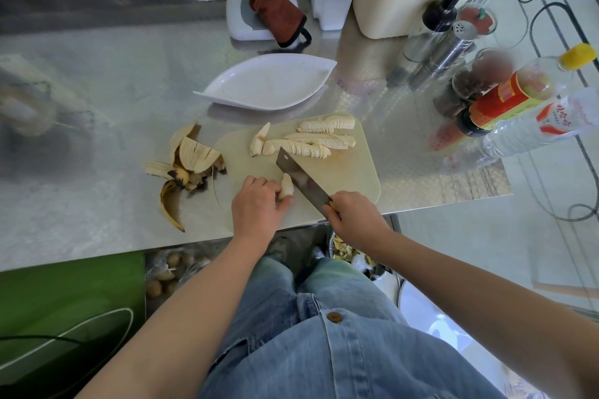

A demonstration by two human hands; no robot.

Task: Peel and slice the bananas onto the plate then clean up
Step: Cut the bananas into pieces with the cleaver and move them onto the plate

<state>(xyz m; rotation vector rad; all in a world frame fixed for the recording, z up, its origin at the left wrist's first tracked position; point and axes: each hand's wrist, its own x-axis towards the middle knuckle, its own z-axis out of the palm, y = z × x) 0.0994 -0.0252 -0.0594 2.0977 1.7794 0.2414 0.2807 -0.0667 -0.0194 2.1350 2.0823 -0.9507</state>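
Observation:
A beige cutting board [350,172] lies near the steel table's front edge. On its far half lie several rows of sliced banana [311,142]. My left hand [259,204] holds a short peeled banana piece [287,186] down on the board's near left part. My right hand [356,217] grips the handle of a cleaver [301,180], its blade resting against the right side of that piece. A white leaf-shaped plate [269,82] sits beyond the board with nothing on it. Banana peels [188,165] lie left of the board.
Bottles and spice jars [486,87] crowd the table's right side, with a cream basket [405,0] behind them. A white scale with a red-brown cloth [278,14] sits at the back. Under the table edge stand a bin of scraps [350,256] and a bag of potatoes [168,272].

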